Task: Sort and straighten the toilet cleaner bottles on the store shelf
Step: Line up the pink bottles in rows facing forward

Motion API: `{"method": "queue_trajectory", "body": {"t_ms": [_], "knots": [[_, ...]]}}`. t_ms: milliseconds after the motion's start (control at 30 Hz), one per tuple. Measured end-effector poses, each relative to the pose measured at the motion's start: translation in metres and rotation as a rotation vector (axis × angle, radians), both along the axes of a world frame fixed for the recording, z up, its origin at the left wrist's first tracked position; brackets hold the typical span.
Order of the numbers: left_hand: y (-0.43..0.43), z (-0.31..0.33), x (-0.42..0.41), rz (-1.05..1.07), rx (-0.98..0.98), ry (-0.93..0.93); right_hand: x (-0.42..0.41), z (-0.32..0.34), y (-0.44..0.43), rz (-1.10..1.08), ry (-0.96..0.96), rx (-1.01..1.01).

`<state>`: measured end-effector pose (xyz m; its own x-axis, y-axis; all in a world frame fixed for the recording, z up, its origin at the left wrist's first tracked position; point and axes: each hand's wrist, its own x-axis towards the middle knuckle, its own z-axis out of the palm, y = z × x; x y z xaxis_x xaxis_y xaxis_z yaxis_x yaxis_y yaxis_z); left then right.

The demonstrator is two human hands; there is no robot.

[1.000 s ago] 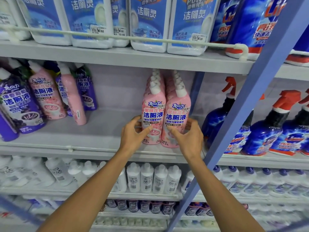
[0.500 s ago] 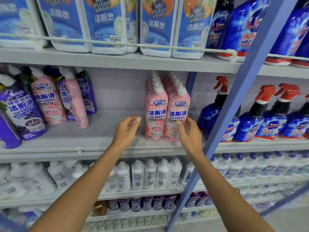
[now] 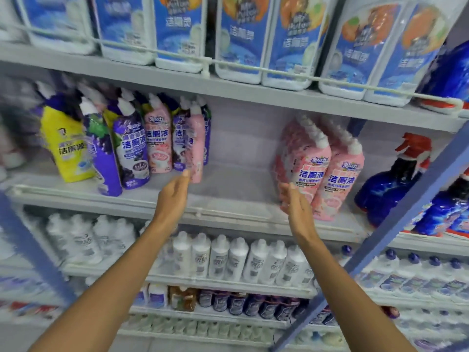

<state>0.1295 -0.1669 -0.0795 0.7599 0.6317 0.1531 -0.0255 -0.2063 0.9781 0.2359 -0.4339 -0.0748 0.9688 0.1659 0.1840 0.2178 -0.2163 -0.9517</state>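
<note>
Two rows of pink toilet cleaner bottles (image 3: 322,171) stand on the middle shelf (image 3: 228,196), right of centre. A mixed cluster stands further left: a yellow bottle (image 3: 67,146), purple bottles (image 3: 132,148) and pink bottles (image 3: 158,143), several of them leaning. A sideways pink bottle (image 3: 198,146) sits at that cluster's right end. My left hand (image 3: 175,191) is open, its fingertips just below that sideways pink bottle. Open too is my right hand (image 3: 295,204), at the lower left of the pink rows and holding nothing.
Large white and blue bottles (image 3: 243,39) fill the top shelf behind a wire rail. Blue spray bottles with red triggers (image 3: 390,186) stand at the right. A blue diagonal upright (image 3: 396,229) crosses in front. White bottles (image 3: 238,260) line the shelf below.
Both hands have let go of the pink rows. My left hand has swung left toward the mixed cluster, and the view has panned left.
</note>
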Motion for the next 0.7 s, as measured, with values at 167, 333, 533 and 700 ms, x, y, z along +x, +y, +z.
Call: {"method": "queue_trajectory", "body": {"t_ms": [167,333,533,700], "knots": [[0.056,0.003,-0.023,0.143,-0.04,-0.009,0.005,0.005,0.082,0.162,0.001,-0.022],[0.095,0.005,-0.014,0.199,-0.056,-0.046,0.028,0.012,0.145,0.234,-0.017,-0.033],[0.102,0.037,0.04,0.181,0.044,-0.053,0.071,0.032,0.203,0.313,-0.055,0.104],[0.099,0.088,0.084,0.238,0.195,-0.18,0.092,0.065,0.239,0.328,-0.2,0.168]]}}
